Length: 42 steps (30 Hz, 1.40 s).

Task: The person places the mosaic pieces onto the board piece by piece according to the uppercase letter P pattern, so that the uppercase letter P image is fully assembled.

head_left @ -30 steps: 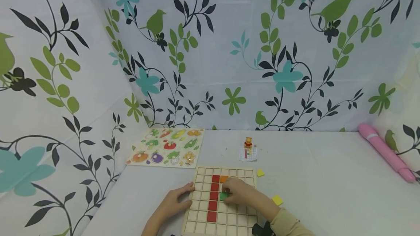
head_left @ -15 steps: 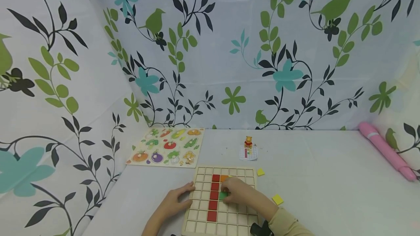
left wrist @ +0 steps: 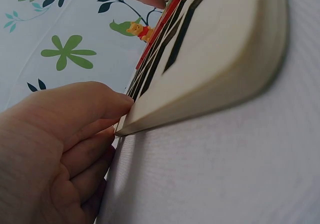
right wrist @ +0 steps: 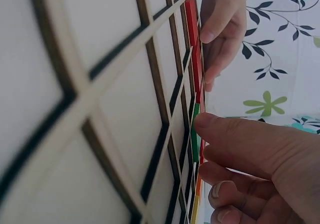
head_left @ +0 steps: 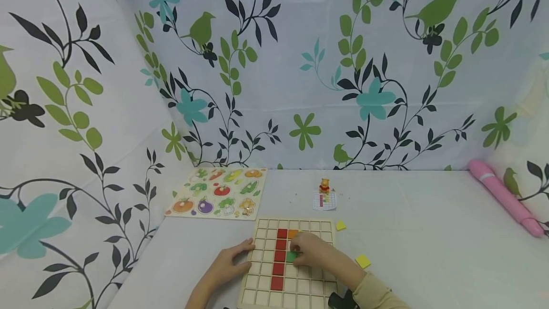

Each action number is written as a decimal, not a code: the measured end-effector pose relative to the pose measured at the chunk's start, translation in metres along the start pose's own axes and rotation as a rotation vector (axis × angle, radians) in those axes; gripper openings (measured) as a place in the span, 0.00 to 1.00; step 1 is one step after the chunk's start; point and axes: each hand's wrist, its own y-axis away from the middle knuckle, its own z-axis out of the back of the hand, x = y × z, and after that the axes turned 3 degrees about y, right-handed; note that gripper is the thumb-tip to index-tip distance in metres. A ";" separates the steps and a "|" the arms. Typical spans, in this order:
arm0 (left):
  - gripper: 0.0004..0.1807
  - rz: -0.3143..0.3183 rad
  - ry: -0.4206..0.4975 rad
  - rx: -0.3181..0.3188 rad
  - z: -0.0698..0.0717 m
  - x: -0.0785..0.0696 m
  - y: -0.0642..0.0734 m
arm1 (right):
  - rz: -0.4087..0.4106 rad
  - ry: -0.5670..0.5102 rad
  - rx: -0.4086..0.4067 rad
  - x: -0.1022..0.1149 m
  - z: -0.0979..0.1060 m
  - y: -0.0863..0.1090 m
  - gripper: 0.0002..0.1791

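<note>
A wooden grid board [head_left: 262,295] lies on the white table. A column of red tiles [head_left: 279,255] runs down it, with an orange tile [head_left: 293,234] beside the top one. My right hand [head_left: 315,251] pinches a green tile [head_left: 290,256] at a cell right of the red column, thumb tip against it in the right wrist view. Partly behind that hand, a yellow tile [right wrist: 195,211] shows on the board. My left hand [head_left: 227,263] grips the board's left edge; in the left wrist view the thumb lies on the rim and the other fingers curl by its side.
Two loose yellow tiles, one nearer [head_left: 362,261] and one farther [head_left: 340,225], lie right of the board. Behind it a small bear figure [head_left: 324,186] stands at a printed grid card [head_left: 324,201]. A vegetable puzzle board [head_left: 240,218] lies back left, a pink tube [head_left: 506,199] far right.
Both hands stay in place on the board and the green tile. The right hand's fingers shift only slightly; the tiles keep their places.
</note>
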 end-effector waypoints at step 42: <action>0.21 -0.012 0.000 -0.011 0.000 0.003 0.000 | -0.128 -0.026 -0.283 -0.054 0.070 0.076 0.12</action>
